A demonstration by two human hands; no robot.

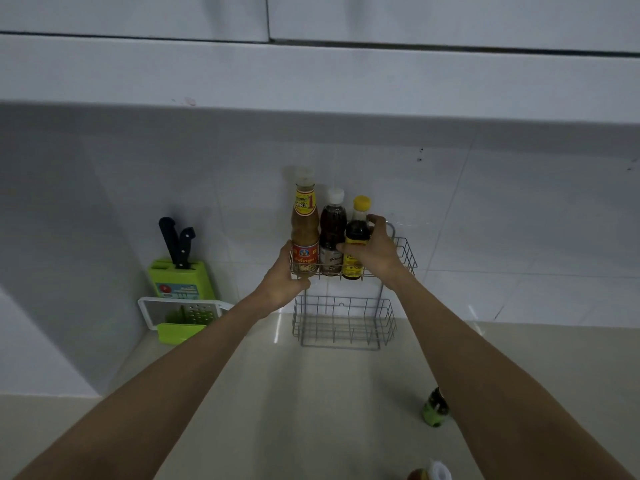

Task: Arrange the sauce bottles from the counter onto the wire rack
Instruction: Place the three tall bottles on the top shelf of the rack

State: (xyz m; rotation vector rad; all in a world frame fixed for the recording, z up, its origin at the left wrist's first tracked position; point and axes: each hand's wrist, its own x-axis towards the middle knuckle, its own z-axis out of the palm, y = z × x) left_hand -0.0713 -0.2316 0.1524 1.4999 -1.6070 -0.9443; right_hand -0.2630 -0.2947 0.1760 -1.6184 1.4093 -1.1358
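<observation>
Nearest to the camera, at the bottom edge, a bottle with a white cap shows only partly, and a little farther a green-capped bottle stands on the counter, close beside the right forearm and well below the right hand. Both wait on the counter, so I judge the task a bit more than half done: three bottles are in the rack, at least two are left.

On the upper tier of the wire rack three bottles stand upright in a row, touching or almost touching. The right hand is closed around the dark bottle with the yellow cap, thumb on its front label and fingers behind its shoulder; the bottle sits inside the basket, its base at the basket floor as far as I can tell. Just left of this grip is the dark bottle with the white cap, and left again the tall orange-brown sauce bottle. The left hand holds the front left corner of the upper basket, under the tall bottle; its fingers curl on the wire, seemingly to steady the rack.

Below both hands the lower tier holds nothing. Far left of the left hand stand a green knife block and a grater.
</observation>
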